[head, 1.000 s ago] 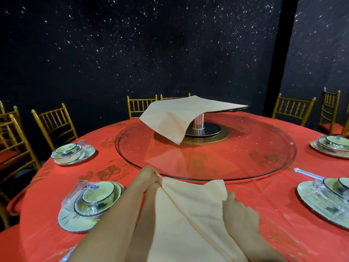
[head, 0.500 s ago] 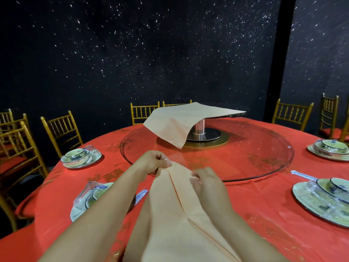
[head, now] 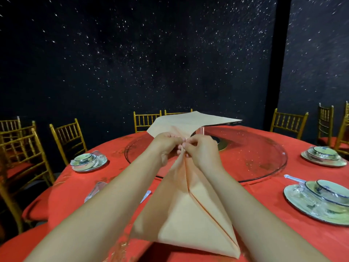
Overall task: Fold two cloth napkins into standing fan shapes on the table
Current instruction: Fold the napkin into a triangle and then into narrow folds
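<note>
A peach cloth napkin (head: pixel 186 210) hangs in front of me, folded into a long triangle with a centre crease. Its wide end droops over the red tablecloth near the table's front edge. My left hand (head: pixel 166 143) and my right hand (head: pixel 201 151) meet at its narrow top, both pinching the gathered cloth, fingertips touching. A second peach napkin (head: pixel 190 120) lies spread flat on the raised centre stand behind my hands, one corner hanging down to the left.
The round table wears a red cloth (head: pixel 268 205) and carries a large glass turntable (head: pixel 253 154). Place settings of plates and bowls sit at left (head: pixel 87 160), far right (head: pixel 323 156) and near right (head: pixel 321 199). Gold chairs (head: pixel 67 137) ring the table.
My hands came together and lifted the napkin's far end off the table, from spread apart on the flat cloth to pinching one gathered point. The view tilted upward.
</note>
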A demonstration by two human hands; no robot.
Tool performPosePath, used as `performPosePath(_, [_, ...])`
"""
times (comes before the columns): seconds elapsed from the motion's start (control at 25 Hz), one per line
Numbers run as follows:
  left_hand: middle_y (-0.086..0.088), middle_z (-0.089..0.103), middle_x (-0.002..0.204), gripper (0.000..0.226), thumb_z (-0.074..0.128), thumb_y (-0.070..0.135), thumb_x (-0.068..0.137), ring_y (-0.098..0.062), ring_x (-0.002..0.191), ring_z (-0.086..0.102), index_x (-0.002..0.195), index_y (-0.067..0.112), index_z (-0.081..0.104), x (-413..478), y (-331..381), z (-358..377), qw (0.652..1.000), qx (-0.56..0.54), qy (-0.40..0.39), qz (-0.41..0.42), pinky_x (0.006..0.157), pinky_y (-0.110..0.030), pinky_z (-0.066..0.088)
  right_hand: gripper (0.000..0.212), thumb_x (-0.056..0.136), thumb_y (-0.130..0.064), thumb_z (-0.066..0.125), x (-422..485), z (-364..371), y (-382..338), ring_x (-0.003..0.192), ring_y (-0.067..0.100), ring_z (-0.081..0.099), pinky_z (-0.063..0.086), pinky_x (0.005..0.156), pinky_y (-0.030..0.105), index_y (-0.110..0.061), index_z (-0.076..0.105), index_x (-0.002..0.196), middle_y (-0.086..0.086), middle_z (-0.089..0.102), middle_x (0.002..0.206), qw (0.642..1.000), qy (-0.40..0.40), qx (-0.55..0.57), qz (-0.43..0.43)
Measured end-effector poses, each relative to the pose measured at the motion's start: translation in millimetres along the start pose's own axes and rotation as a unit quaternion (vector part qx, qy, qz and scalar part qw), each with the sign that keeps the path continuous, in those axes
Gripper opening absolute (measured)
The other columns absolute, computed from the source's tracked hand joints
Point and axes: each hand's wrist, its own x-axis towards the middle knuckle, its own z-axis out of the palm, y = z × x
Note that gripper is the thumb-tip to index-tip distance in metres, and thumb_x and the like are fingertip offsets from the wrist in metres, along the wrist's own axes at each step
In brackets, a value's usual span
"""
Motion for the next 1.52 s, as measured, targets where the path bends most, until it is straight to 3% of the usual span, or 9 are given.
performPosePath(0.16, [0.002,0.050,0.034,0.019,0.053,0.001,0.090,-0.004,0.028,0.047,0.071,0.003,0.056,-13.1,30.9,11.5,0.999,-0.028,0.029,-0.011,0.038,-0.015,0.047,0.025,0.085,-0.013,0.050,16.4,-30.0,-29.0,0.073,0.024,0.065,0.054,0.067,0.029,-0.003,0.068,0.071,0.010,0.074,0.077,0.995,-0.054,-0.086,-0.012])
performPosePath(0.28, [-0.004,0.054,0.056,0.013,0.059,0.008,0.088,-0.005,0.032,0.051,0.077,0.002,0.061,-18.2,56.6,10.9,0.999,-0.038,0.034,0.011,0.033,-0.013,0.040,0.035,0.087,-0.028,0.048,20.4,-56.4,-62.4,0.059,0.018,0.048,0.038,0.049,0.025,-0.008,0.062,0.061,-0.002,0.059,0.050,0.990,-0.082,-0.118,-0.013])
performPosePath(0.44, [0.003,0.049,0.054,0.031,0.056,0.025,0.091,-0.004,0.030,0.046,0.062,0.014,0.053,-24.3,71.5,11.3,0.999,0.007,0.039,0.005,0.033,-0.012,0.025,0.044,0.080,-0.049,0.059,18.6,-71.8,-73.1,0.059,0.017,0.043,0.030,0.051,0.028,-0.006,0.066,0.074,0.000,0.048,0.060,0.974,-0.142,-0.170,-0.050])
performPosePath(0.76, [0.001,0.056,0.060,0.043,0.043,0.040,0.094,-0.014,0.067,0.061,0.060,0.016,0.051,-35.5,87.6,26.0,0.991,0.110,0.039,0.071,0.055,-0.024,0.027,0.011,0.086,-0.021,0.057,27.4,-72.9,-63.4,0.076,0.025,0.052,0.033,0.052,0.030,-0.011,0.054,0.082,0.007,0.057,0.085,0.967,-0.044,-0.236,-0.088])
performPosePath(1.04, [0.002,0.063,0.068,0.033,0.037,0.029,0.098,-0.006,0.059,0.054,0.075,0.016,0.056,-49.1,84.3,16.7,0.944,0.244,0.044,0.219,0.047,-0.011,0.041,0.015,0.082,-0.020,0.065,22.6,-88.7,-57.8,0.069,0.013,0.047,0.032,0.057,0.029,-0.011,0.055,0.074,-0.002,0.050,0.068,0.960,-0.073,-0.182,-0.198])
performPosePath(1.16, [0.002,0.065,0.068,0.034,0.040,0.023,0.096,-0.004,0.059,0.056,0.067,0.019,0.057,-58.5,87.5,12.0,0.918,0.263,0.031,0.295,0.048,-0.006,0.041,0.025,0.080,-0.020,0.070,16.8,-103.5,-61.9,0.046,-0.002,0.043,0.033,0.047,0.014,-0.018,0.056,0.059,-0.011,0.049,0.053,0.975,-0.145,-0.021,-0.166])
performPosePath(1.32, [0.005,0.067,0.065,0.025,0.044,0.021,0.096,-0.002,0.059,0.058,0.075,0.019,0.059,-79.8,101.2,7.8,0.903,0.235,-0.031,0.360,0.056,-0.012,0.041,0.037,0.080,-0.015,0.069,14.7,-115.4,-59.9,0.056,0.007,0.042,0.035,0.056,0.015,-0.022,0.049,0.050,-0.004,0.047,0.059,0.956,-0.206,0.182,-0.107])
performPosePath(1.44, [0.007,0.066,0.076,0.013,0.053,0.036,0.090,-0.007,0.070,0.057,0.087,0.024,0.058,-79.1,88.3,-12.7,0.915,0.214,0.004,0.343,0.067,-0.024,0.044,0.027,0.082,-0.019,0.067,21.9,-114.2,-42.0,0.054,0.014,0.049,0.039,0.054,0.022,-0.017,0.055,0.058,0.000,0.055,0.061,0.969,-0.196,0.151,-0.013])
performPosePath(1.52, [0.007,0.063,0.083,0.021,0.054,0.047,0.086,-0.009,0.076,0.058,0.088,0.026,0.056,-67.3,49.0,-27.7,0.932,0.259,0.012,0.252,0.069,-0.027,0.043,0.030,0.082,-0.023,0.067,23.4,-98.3,-9.7,0.050,0.010,0.053,0.042,0.054,0.021,-0.017,0.060,0.053,-0.007,0.060,0.053,0.977,-0.200,0.059,0.054])
